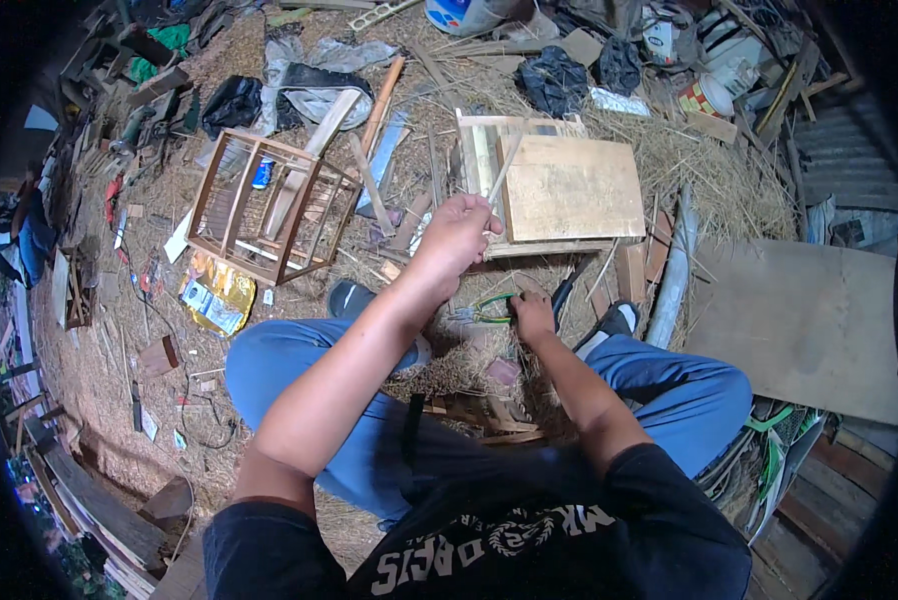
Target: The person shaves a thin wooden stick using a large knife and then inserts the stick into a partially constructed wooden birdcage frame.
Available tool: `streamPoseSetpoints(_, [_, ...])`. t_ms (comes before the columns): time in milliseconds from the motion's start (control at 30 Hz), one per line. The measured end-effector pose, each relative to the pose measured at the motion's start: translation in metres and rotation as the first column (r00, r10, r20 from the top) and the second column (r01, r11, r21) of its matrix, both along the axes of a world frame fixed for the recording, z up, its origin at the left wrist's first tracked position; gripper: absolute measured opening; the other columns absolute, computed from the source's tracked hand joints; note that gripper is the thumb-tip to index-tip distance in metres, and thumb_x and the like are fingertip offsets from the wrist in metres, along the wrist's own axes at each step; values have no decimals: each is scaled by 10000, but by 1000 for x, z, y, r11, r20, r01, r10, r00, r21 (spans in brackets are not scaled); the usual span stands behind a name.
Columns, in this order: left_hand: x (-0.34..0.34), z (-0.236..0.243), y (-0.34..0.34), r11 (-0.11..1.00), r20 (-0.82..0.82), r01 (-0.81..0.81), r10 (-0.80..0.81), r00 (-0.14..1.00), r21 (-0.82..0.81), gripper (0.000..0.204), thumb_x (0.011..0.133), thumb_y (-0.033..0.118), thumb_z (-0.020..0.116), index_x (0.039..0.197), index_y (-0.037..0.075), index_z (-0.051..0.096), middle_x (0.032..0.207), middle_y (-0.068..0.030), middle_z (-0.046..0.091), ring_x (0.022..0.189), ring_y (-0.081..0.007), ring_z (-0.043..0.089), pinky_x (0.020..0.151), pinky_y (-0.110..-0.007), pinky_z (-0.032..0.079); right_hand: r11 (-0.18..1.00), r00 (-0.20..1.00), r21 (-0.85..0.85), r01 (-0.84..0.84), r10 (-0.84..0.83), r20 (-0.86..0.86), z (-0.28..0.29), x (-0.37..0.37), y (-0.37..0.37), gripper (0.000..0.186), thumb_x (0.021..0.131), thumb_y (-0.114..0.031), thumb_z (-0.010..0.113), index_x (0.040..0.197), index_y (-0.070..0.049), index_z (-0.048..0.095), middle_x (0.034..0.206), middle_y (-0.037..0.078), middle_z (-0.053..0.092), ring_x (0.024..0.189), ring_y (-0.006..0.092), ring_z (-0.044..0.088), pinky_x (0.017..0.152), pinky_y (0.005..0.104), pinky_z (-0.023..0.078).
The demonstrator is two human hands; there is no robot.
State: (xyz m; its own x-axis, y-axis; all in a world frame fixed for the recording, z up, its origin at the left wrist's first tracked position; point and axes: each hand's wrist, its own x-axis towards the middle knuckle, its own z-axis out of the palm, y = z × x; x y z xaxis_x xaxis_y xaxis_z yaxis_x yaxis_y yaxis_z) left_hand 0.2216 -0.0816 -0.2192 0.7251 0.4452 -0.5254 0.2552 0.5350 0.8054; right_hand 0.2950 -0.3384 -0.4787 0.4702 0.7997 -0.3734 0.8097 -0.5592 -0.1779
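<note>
My left hand (459, 230) is closed on a thin wooden stick (506, 170), which slants up and right across a light wooden box (573, 195) with a flat board on top. Lower and to the right, my right hand (532, 315) has its fingers curled on green-handled pliers (485, 312) near the straw-covered ground between my feet. A long black tool or bar (573, 277) lies just right of that hand; I cannot make out what it is.
A slatted wooden frame (231, 190) stands left of the box, above a yellow bag (216, 290). A large plywood sheet (799, 340) is at the right, beside a pale pole (672, 280). Black plastic bags (549, 80) and loose timber lie around the back.
</note>
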Motion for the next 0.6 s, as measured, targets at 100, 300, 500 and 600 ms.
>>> streamPoseSetpoints(100, [-4, 5, 1, 1000, 35, 8, -7, 999, -28, 243, 1006, 135, 500, 1215, 16, 523, 904, -44, 655, 607, -82, 510, 524, -244, 417, 999, 997, 33, -21, 24, -71, 6, 4, -5, 363, 728, -117, 744, 1074, -114, 634, 1105, 170, 630, 1127, 360, 589, 976, 469, 450])
streamPoseSetpoints(300, [-16, 26, 0, 998, 66, 58, -59, 996, 4, 421, 993, 105, 519, 1388, -22, 450, 1022, -75, 733, 626, -87, 543, 544, -252, 492, 985, 992, 169, -36, 56, -116, 34, 13, -19, 321, 809, -141, 697, 1063, -17, 546, 1015, 256, 661, 987, 453, 639, 866, 526, 512])
streamPoseSetpoints(500, [-27, 46, -8, 999, 210, 32, -38, 977, 30, 354, 962, 83, 536, 1292, -24, 466, 1062, -130, 735, 609, -126, 563, 548, -289, 484, 997, 937, -47, 53, -66, -343, 94, 45, -35, 404, 847, -218, 674, 1149, -18, 495, 1024, 305, 663, 984, 486, 645, 843, 539, 510])
streamPoseSetpoints(600, [-32, 47, -12, 998, 233, -9, -4, 972, 56, 248, 1006, 164, 534, 1194, 5, 504, 972, -131, 690, 572, -127, 530, 510, -300, 458, 999, 960, 24, 35, -26, -279, 147, 64, -42, 434, 850, -254, 675, 1154, -5, 490, 1032, 299, 661, 984, 483, 644, 841, 527, 515])
